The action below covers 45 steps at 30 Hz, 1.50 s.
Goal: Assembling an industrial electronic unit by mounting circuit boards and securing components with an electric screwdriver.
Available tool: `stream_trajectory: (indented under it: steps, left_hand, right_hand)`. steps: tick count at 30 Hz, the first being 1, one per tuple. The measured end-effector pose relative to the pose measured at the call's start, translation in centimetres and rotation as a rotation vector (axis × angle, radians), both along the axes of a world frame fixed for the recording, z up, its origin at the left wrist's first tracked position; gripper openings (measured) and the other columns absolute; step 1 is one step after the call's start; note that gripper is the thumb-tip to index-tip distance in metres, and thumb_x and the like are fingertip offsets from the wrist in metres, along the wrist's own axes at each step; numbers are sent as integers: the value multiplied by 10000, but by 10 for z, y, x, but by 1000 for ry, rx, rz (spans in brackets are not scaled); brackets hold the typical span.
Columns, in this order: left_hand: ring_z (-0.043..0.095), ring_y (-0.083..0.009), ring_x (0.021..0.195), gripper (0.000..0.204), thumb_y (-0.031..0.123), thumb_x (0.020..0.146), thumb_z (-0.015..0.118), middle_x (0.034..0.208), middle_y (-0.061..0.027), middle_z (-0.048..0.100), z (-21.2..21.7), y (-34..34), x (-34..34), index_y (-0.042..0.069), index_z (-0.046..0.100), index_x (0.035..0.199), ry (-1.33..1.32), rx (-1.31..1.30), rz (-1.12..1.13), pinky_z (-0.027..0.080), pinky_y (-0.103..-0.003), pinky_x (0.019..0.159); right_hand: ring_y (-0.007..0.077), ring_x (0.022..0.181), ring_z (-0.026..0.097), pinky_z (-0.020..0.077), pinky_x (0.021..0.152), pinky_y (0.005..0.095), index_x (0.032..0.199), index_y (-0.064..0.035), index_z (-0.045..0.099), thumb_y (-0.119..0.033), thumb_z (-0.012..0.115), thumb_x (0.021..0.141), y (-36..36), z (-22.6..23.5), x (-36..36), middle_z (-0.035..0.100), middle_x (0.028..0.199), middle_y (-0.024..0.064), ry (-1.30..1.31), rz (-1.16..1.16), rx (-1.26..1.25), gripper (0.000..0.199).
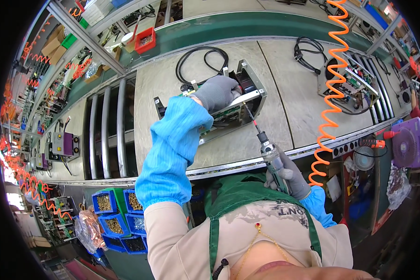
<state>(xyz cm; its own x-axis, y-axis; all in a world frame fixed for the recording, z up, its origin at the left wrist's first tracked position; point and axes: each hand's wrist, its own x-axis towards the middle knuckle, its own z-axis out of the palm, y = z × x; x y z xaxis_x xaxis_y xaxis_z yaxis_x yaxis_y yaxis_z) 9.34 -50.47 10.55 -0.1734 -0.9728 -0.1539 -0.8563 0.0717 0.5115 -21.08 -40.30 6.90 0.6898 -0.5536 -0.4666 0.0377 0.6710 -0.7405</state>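
Observation:
An open metal chassis (257, 95) with circuit boards and a black fan-like part inside stands on the workbench in front of me. My left hand (217, 93), in a grey glove, reaches over it with fingers curled at its upper bar; the fingertips are partly hidden. My right hand (289, 175), gloved too, is closed round a power screwdriver (271, 156). The screwdriver points up and away, and its long bit ends at the chassis's near right corner. A black cable (201, 49) lies coiled behind the chassis.
Metal rollers (106, 128) interrupt the bench on the left, with another unit (64, 143) beyond. A similar open unit (347, 79) stands at right behind an orange coiled hose (330, 107). Blue bins of screws (105, 201) hang at lower left; a red bin (145, 40) sits far back.

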Motion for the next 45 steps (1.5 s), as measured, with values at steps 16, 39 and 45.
stream_trajectory:
  steps: [16, 39, 45]
  left_hand:
    - [640, -277, 921, 332, 180, 769, 603, 948, -154, 682, 7, 8, 7, 82, 677, 1077, 203, 127, -21, 488, -352, 827]
    - [655, -280, 874, 301, 227, 759, 674, 926, -171, 679, -13, 19, -9, 28, 672, 986, 175, -72, 79, 500, -355, 798]
    - [597, -179, 797, 285, 254, 890, 570, 871, -112, 666, -9, 6, 0, 16, 666, 1013, 318, 32, 106, 463, -322, 752]
  right_hand:
    - [160, 569, 589, 544, 638, 313, 1501, -158, 120, -411, 744, 621, 4, -3, 1, 569, 753, 109, -23, -16, 7, 1108]
    - [169, 578, 576, 522, 560, 334, 1508, -219, 100, -222, 599, 697, 20, 22, 8, 562, 779, 135, -17, -76, 20, 952]
    - [174, 571, 569, 531, 563, 351, 1506, -222, 104, -229, 594, 711, 23, 18, 12, 555, 801, 132, 7, -68, -25, 934]
